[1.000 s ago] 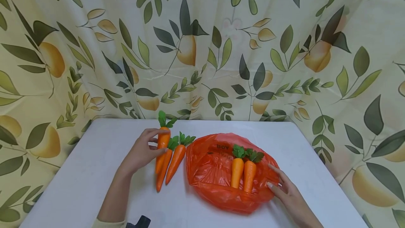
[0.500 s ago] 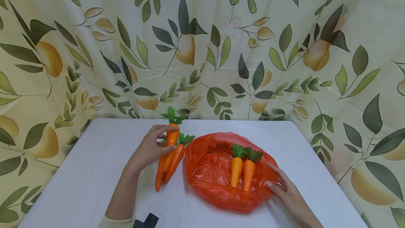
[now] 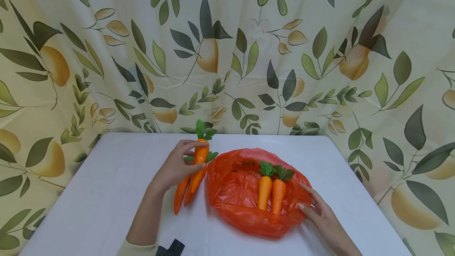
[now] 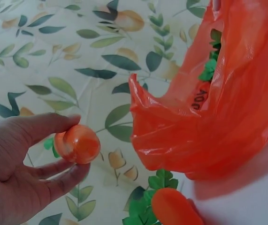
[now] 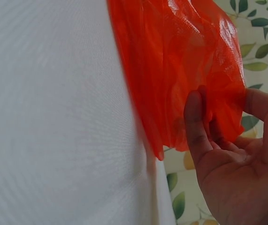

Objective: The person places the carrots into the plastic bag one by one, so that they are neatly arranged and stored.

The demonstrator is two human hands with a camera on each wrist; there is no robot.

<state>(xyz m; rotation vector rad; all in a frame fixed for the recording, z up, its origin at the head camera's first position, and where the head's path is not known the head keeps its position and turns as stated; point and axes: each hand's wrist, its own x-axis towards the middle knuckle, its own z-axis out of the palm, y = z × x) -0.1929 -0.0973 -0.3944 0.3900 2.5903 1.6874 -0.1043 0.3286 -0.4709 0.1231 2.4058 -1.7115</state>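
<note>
My left hand (image 3: 177, 165) pinches an orange toy-like carrot (image 3: 201, 151) between thumb and fingers, its green leaves up. In the left wrist view the carrot's rounded end (image 4: 80, 144) faces the camera. Beneath it, two more carrots lie on the table, one to the left (image 3: 181, 193) and one to the right (image 3: 194, 181), partly hidden. At right sits a red plastic bag (image 3: 234, 192) with its mouth spread wide. Inside are two carrots, a left one (image 3: 264, 192) and a right one (image 3: 279, 196). My right hand (image 3: 320, 212) grips the bag's right edge, thumb inside.
A white table (image 3: 89, 208) carries everything, with a curtain (image 3: 227, 50) of leaf and fruit print behind its back edge. A black device (image 3: 171, 248) shows by the left sleeve (image 3: 136, 249).
My left hand has moved to the right with its carrot, from above the left carrot on the table to above the right one, closer to the bag. The right hand and bag stay put.
</note>
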